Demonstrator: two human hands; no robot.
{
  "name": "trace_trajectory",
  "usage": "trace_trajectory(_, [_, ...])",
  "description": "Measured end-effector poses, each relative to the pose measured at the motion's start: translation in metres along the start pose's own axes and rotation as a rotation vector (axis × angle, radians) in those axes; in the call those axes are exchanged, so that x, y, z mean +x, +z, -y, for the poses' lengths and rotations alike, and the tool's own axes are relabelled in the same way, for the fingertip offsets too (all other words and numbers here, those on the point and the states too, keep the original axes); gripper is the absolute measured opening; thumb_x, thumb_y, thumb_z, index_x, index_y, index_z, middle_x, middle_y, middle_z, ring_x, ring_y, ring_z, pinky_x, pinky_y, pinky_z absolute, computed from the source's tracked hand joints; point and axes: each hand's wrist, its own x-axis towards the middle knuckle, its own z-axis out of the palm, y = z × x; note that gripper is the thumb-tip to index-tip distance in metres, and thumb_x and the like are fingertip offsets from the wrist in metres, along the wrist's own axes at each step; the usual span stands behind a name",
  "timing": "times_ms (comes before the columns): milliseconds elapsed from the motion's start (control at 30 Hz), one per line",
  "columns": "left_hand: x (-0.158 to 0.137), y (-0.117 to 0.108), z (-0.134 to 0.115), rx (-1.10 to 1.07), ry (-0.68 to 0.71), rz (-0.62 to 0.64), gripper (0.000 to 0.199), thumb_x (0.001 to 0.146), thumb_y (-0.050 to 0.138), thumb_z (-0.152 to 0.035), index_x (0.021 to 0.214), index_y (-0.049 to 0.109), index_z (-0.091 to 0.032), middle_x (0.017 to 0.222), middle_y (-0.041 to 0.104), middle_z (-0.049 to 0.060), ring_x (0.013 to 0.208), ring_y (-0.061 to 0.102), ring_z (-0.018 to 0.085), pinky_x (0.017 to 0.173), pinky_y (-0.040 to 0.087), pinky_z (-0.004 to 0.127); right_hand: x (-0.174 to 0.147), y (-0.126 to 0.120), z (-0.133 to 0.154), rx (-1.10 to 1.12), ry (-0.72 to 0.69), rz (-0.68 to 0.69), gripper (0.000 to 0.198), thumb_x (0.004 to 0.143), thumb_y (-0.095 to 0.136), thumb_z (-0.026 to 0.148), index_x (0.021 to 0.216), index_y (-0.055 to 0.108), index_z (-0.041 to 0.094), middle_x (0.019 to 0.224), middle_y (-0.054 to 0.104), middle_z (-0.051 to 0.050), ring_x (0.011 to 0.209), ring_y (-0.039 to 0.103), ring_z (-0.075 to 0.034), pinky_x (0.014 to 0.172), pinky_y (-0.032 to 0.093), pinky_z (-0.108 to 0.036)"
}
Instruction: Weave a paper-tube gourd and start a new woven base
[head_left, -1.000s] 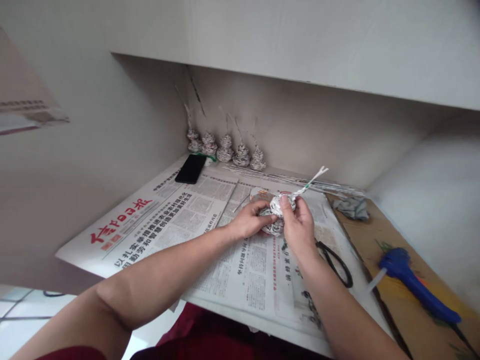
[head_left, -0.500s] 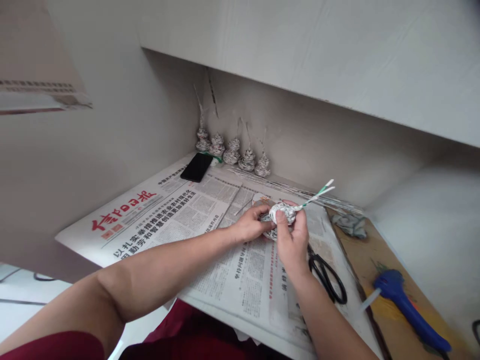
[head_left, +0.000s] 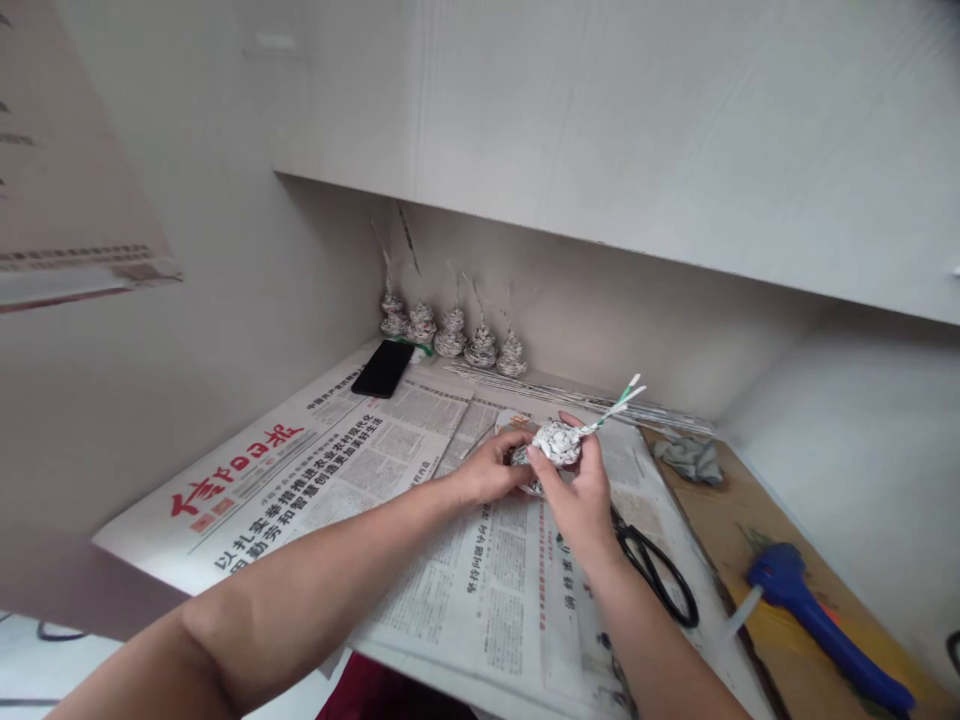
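Between my hands is a woven paper gourd (head_left: 557,444), made of twisted newsprint strips and lying on its side. Its twisted stem, with white and green ends, points up to the right. My left hand (head_left: 501,466) is closed around the darker, lower bulb, which its fingers partly cover. My right hand (head_left: 577,490) grips the whiter bulb by the stem, thumb on the near side and fingers behind. Beside my right forearm lie black-handled scissors (head_left: 654,570), their blades hidden.
Several similar paper gourds (head_left: 452,335) stand along the back wall. In front of them are a black phone (head_left: 382,368) and a bundle of thin paper rods (head_left: 540,389). Newspaper (head_left: 315,500) covers the table. A blue glue gun (head_left: 829,625) and grey cloth (head_left: 690,459) rest on cardboard at right.
The camera view has tilted up slightly, so the table scene sits lower. My right thumb has shifted toward the middle of the gourd, and both hands still hold it.
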Motion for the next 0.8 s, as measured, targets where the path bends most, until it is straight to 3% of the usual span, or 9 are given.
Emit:
trace_trajectory(167, [0.0, 0.001, 0.004, -0.012, -0.015, 0.01, 0.032, 0.062, 0.071, -0.018, 0.094, 0.067, -0.016, 0.089, 0.062, 0.006, 0.072, 0.06, 0.018, 0.054, 0.052, 0.026, 0.001, -0.002, 0.003, -0.084, -0.063, -0.026, 0.06, 0.077, 0.072, 0.035, 0.131, 0.05, 0.025, 0.127, 0.058, -0.009, 0.112, 0.057, -0.024, 0.097, 0.045, -0.04])
trace_trajectory(333, [-0.002, 0.005, 0.006, -0.102, -0.082, 0.001, 0.023, 0.062, 0.071, -0.019, 0.084, 0.067, -0.016, 0.078, 0.064, 0.004, 0.066, 0.06, 0.017, 0.053, 0.053, 0.028, -0.003, 0.002, 0.005, -0.106, -0.07, -0.027, 0.051, 0.079, 0.07, 0.036, 0.125, 0.053, 0.022, 0.115, 0.063, -0.009, 0.098, 0.062, -0.022, 0.086, 0.049, -0.037])
trace_trajectory(467, [-0.005, 0.009, 0.004, -0.091, -0.05, -0.038, 0.016, 0.059, 0.071, -0.018, 0.072, 0.064, -0.013, 0.068, 0.061, 0.001, 0.059, 0.056, 0.013, 0.051, 0.051, 0.024, -0.006, 0.007, 0.002, -0.132, -0.118, -0.071, 0.039, 0.081, 0.067, 0.037, 0.115, 0.056, 0.021, 0.11, 0.063, -0.008, 0.095, 0.061, -0.022, 0.085, 0.048, -0.037])
trace_trajectory(633, [-0.005, 0.007, 0.004, -0.061, -0.079, -0.028, 0.023, 0.061, 0.071, -0.018, 0.083, 0.064, -0.015, 0.076, 0.063, 0.002, 0.063, 0.06, 0.014, 0.052, 0.052, 0.026, -0.005, 0.007, 0.002, -0.083, -0.093, -0.044, 0.038, 0.081, 0.067, 0.037, 0.113, 0.054, 0.022, 0.1, 0.063, -0.005, 0.086, 0.061, -0.019, 0.078, 0.05, -0.033])
trace_trajectory(800, [-0.001, 0.004, 0.015, -0.014, 0.055, -0.007, 0.016, 0.065, 0.07, -0.017, 0.079, 0.064, -0.013, 0.075, 0.063, 0.003, 0.067, 0.059, 0.013, 0.06, 0.051, 0.024, -0.005, 0.007, -0.001, -0.134, -0.091, -0.043, 0.041, 0.081, 0.067, 0.038, 0.117, 0.054, 0.022, 0.106, 0.063, -0.007, 0.092, 0.061, -0.021, 0.083, 0.05, -0.037])
